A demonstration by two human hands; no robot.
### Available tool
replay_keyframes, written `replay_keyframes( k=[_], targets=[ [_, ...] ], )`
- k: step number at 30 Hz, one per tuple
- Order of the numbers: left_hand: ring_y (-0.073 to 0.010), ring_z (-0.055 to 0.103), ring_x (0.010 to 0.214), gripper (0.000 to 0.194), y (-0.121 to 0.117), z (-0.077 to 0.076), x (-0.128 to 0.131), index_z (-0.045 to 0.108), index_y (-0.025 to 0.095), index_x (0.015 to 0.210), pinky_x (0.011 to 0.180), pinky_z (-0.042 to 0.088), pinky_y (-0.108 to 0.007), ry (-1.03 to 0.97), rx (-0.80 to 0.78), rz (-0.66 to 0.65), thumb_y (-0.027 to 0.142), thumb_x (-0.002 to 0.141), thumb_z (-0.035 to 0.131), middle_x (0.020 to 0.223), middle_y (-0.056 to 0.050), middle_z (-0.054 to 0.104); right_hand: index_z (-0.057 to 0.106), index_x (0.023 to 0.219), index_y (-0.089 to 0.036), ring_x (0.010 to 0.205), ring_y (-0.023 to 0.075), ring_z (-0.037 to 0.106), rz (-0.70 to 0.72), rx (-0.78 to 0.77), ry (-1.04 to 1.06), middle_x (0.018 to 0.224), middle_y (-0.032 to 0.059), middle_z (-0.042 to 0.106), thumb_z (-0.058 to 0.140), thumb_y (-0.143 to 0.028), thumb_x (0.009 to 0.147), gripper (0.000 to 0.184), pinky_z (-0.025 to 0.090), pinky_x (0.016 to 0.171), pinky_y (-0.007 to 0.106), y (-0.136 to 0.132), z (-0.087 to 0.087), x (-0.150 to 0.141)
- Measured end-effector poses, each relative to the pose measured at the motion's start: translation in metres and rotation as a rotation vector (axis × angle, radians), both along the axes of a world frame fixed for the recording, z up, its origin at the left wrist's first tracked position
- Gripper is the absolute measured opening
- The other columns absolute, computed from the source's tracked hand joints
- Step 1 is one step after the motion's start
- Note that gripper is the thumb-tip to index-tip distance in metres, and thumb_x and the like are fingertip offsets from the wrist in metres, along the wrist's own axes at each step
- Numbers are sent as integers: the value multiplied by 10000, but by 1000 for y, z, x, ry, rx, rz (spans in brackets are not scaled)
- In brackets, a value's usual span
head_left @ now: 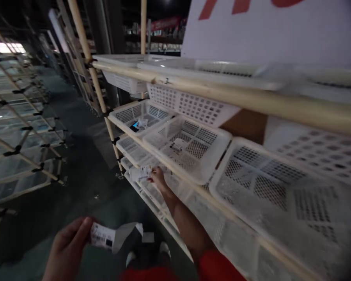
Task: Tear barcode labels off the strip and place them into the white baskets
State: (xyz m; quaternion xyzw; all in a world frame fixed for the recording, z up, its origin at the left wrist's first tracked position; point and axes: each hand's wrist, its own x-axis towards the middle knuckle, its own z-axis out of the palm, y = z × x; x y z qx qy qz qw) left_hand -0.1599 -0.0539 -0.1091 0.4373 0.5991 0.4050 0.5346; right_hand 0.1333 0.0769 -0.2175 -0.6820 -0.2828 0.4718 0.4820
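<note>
In the lower left of the head view, my left hand [71, 242] pinches the end of a strip of printed labels [103, 236]. The strip has barcode-like print near my thumb and curls away to the right, over the floor. My right hand [158, 177] reaches out to the rack's front and grips a white printed label [140, 173] by its right end. This label hangs before the lower baskets, just below the front rail. Above and right of that hand is a white plastic basket [190, 164] with a small printed label [178, 145] in it.
A left basket [158, 107] holds a dark item with a bright blue patch [134, 125]. Another basket [240, 187] stands at right. The tube rack's upper rail [199, 86] crosses above them. A second rack [20, 148] stands across the dark aisle floor [84, 179].
</note>
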Motion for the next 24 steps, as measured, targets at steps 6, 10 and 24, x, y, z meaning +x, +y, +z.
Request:
replay_keyframes(
  k=[6, 10, 24],
  targets=[
    [-195, 565, 634, 533, -24, 9, -39, 720, 144, 711, 564, 465, -233, 2, -96, 122, 670, 647, 657, 672, -83, 661, 569, 963, -125, 619, 96, 562, 130, 61, 200, 818, 8, 599, 525, -340, 928, 222, 494, 550, 236, 73, 17, -51],
    [-169, 535, 619, 460, -7, 6, -34, 696, 149, 740, 557, 432, -217, 59, -29, 132, 603, 731, 628, 643, -48, 621, 548, 994, -166, 675, 127, 625, 369, 170, 351, 890, 43, 658, 467, -501, 902, 357, 466, 564, 230, 8, 41, -95],
    [-113, 473, 511, 433, 28, 2, 97, 646, 128, 630, 505, 379, -212, -168, -89, -683, 544, 751, 649, 540, -30, 562, 567, 714, -192, 486, 91, 422, 157, 556, -535, 541, -45, 459, 586, -364, 847, 218, 319, 489, 214, -130, 154, 10]
  ],
)
